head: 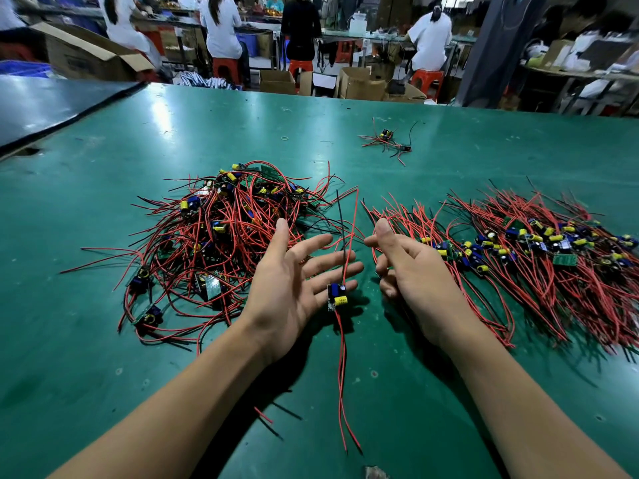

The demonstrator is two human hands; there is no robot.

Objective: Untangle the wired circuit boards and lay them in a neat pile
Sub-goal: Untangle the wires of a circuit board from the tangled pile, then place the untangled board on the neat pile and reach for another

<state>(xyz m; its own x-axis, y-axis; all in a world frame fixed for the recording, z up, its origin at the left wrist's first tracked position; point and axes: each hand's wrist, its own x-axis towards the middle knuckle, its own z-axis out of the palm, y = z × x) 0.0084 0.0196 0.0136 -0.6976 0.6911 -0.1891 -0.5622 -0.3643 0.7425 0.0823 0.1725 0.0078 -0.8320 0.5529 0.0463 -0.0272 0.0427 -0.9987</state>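
Observation:
A tangled heap of wired circuit boards (pixel 221 236) with red and black leads lies on the green table (pixel 103 357) at left. To the right, boards lie in a combed-out row (pixel 539 247), their wires running the same way. Between them my left hand (pixel 294 288) is palm up with straight fingers. One small board (pixel 337 297) with a blue part and a yellow capacitor sits at its fingertips, red leads trailing up and down from it. My right hand (pixel 411 271) hovers beside it, thumb up, index pointing left, other fingers loosely curled, nothing visibly in it.
A small separate clump of wired boards (pixel 387 141) lies further back on the table. A stray red wire piece (pixel 264 414) lies near my left forearm. Beyond the far edge stand cardboard boxes (pixel 363 84), red stools and several seated people at benches.

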